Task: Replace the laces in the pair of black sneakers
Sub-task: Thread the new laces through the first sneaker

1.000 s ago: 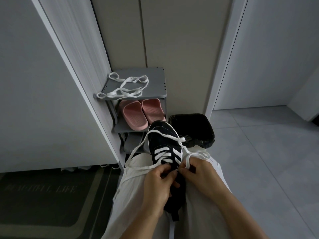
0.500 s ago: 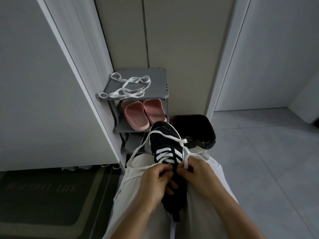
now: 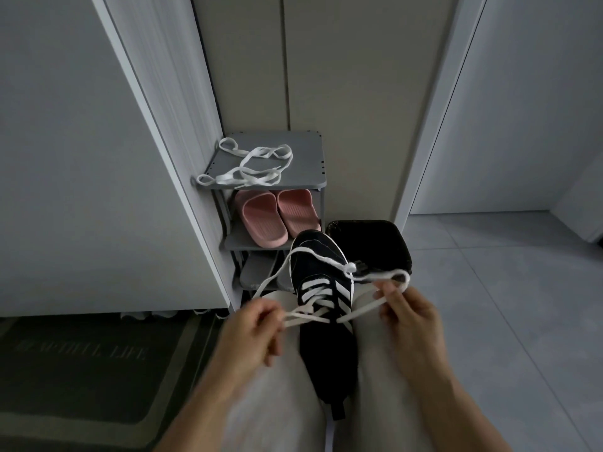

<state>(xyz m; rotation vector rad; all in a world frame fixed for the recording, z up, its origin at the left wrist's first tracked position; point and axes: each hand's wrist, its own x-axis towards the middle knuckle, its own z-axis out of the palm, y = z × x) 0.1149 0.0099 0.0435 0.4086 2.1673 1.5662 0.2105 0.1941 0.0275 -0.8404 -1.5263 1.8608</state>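
Down on the lap, head view: the black sneaker (image 3: 326, 347) lies lengthwise between pale trouser legs (image 3: 277, 402), toe toward the shoe rack (image 3: 306, 158), heel toward the body. A slightly blurred left hand (image 3: 251, 334) pinches one strand of the flat white lace (image 3: 306, 319) just left of the eyelets. Opposite, the right hand (image 3: 408, 316) pinches the other strand, its slack looping over the toe. So the lace runs crosswise to the shoe's long axis, hands level either side, neither clearly nearer. Matte dark upper, white stripes, limp woven tape. The next pull, I'd judge, goes outward. Up top, a loose white lace (image 3: 248, 168) lies tangled on the rack, pink slippers (image 3: 277, 216) beneath.
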